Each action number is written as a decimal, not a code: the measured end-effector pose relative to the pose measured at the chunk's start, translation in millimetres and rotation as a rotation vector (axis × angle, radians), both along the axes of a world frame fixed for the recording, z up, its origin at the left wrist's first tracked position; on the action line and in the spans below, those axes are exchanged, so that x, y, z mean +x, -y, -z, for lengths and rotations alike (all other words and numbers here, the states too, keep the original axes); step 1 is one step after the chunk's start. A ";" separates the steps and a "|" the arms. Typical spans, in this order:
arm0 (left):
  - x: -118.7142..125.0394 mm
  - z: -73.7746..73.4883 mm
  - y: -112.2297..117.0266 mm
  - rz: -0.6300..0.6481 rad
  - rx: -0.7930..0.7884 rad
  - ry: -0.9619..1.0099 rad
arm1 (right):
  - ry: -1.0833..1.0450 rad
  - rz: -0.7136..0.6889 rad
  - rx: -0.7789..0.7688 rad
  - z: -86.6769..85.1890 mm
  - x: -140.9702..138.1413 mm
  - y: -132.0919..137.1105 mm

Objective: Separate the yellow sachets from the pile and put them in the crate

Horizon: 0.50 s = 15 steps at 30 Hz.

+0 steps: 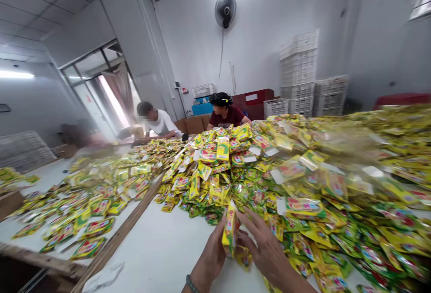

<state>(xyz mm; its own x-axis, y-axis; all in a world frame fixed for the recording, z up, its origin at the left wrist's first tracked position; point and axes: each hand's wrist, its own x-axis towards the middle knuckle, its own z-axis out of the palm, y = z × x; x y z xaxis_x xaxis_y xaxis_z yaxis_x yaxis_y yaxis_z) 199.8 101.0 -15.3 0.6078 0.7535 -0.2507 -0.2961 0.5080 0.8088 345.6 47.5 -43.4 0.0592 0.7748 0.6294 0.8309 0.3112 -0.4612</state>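
Note:
In the lower middle of the head view, my left hand point(214, 249) is closed around a small yellow carton point(230, 231) with a white flap at its top, held upright just above the table. My right hand point(264, 246) is beside the carton's right side, fingers apart and pointing toward it; whether the fingertips touch it is hard to see. Just under those fingers is a small yellow packet point(244, 258). Beyond both hands rises a heap of yellow cartons point(222, 148), several with white flaps open, over green and yellow packets point(247, 192).
A wooden strip point(126, 225) divides the white table point(158, 243), with more packets point(97, 228) left of it. A crumpled white paper point(104, 277) lies at the front edge. Two people point(229, 113) sit across the table. White crates point(299, 73) are stacked by the wall.

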 end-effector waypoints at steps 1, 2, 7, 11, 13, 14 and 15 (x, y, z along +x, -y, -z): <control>-0.4 -1.1 0.0 0.008 -0.001 0.001 | -0.015 -0.022 -0.017 0.1 0.5 0.2; -0.3 -1.2 -0.2 0.011 0.004 0.002 | -0.033 -0.042 -0.042 0.4 1.2 0.2; 4.6 6.1 0.1 -0.022 0.137 -0.069 | -0.116 -0.065 -0.158 3.1 4.4 -0.6; 7.2 9.0 4.7 -0.043 0.197 -0.103 | -0.190 -0.074 -0.140 3.3 5.5 -1.3; 7.5 10.8 5.4 -0.040 0.223 -0.106 | -0.243 -0.077 -0.139 2.7 6.2 -1.9; 7.5 11.9 4.6 -0.036 0.252 -0.123 | -0.274 -0.068 -0.143 2.4 6.9 -2.2; 7.4 12.7 3.0 -0.036 0.290 -0.151 | -0.306 -0.055 -0.151 2.1 7.9 -2.7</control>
<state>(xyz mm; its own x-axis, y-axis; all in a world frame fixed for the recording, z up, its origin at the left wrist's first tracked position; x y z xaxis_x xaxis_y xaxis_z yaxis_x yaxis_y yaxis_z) 207.2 98.0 -28.0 0.5519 0.8269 -0.1077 -0.1751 0.2413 0.9545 353.5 50.1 -45.5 0.1828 0.8653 0.4667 0.6309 0.2608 -0.7307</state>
